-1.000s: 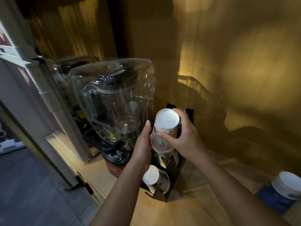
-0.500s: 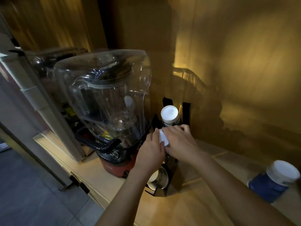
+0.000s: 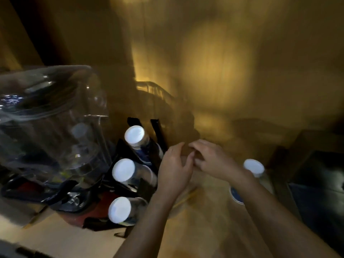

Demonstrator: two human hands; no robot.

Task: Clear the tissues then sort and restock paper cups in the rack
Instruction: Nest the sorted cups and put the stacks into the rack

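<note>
A pale wooden counter [image 3: 204, 229] is running under a dim, amber-lit wooden wall [image 3: 223, 62], and the whole view is smearing with blur. At the far left a clear plastic blender with a dark base [image 3: 54, 131] is standing, its left side cut off by the frame edge. Just beside it the black tiered cup rack [image 3: 156, 131] is holding three stacks of paper cups, white bottoms facing the camera: the top stack [image 3: 134, 135], the middle stack [image 3: 123, 170] and the bottom stack [image 3: 120, 209]. Right of the rack, the left hand [image 3: 174, 169] and right hand [image 3: 210, 159] are hovering close together, fingers loosely spread, gripping nothing that I can make out. Behind the right forearm another white-bottomed cup stack [image 3: 254, 167] is lying on the counter, partly hidden. Dark shapes at the far right are staying unreadable.
</note>
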